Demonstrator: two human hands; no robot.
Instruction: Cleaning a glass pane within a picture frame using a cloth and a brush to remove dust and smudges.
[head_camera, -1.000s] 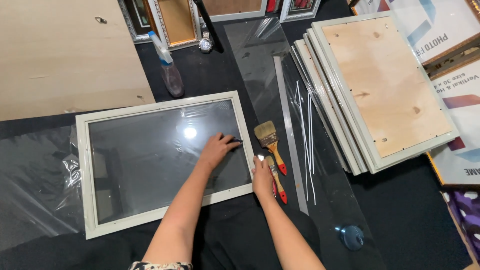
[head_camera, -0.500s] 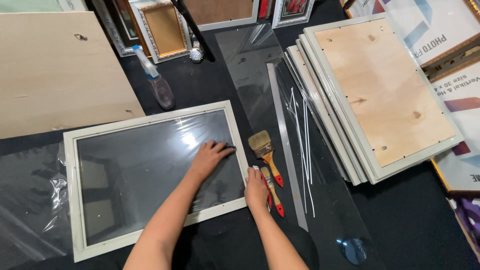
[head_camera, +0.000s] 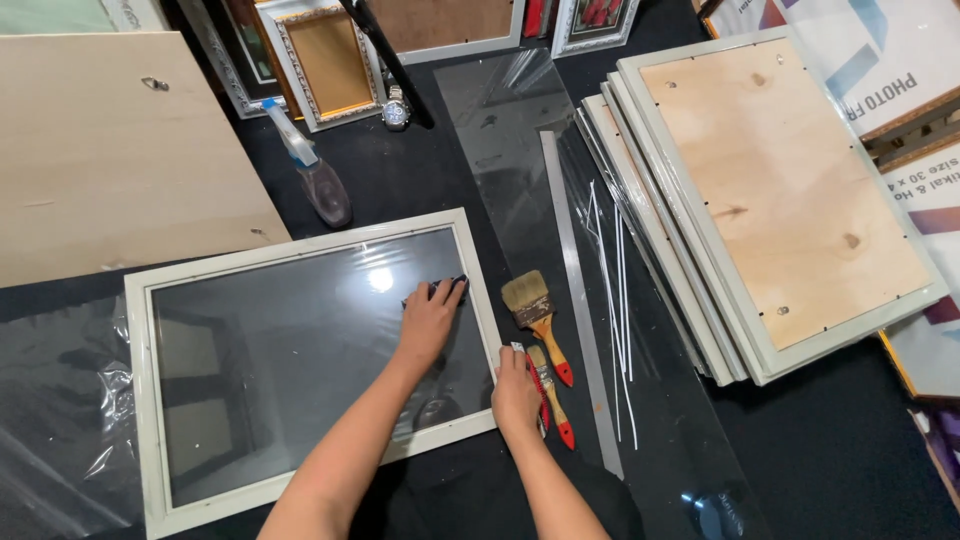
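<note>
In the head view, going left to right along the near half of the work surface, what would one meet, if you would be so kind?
Crumpled clear film → white glazed frame → left hand → right hand → two paintbrushes → long metal ruler → stack of plywood-backed frames.

Two bare forearms, no sleeves, left hand (head_camera: 428, 318) and right hand (head_camera: 516, 395) ungloved, no rings

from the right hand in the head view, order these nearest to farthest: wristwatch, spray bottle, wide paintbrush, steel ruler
From the right hand:
1. wide paintbrush, just beyond it, slightly right.
2. steel ruler, farther right, past the brush.
3. spray bottle, up and left, beyond the white frame.
4. wristwatch, at the top.
</note>
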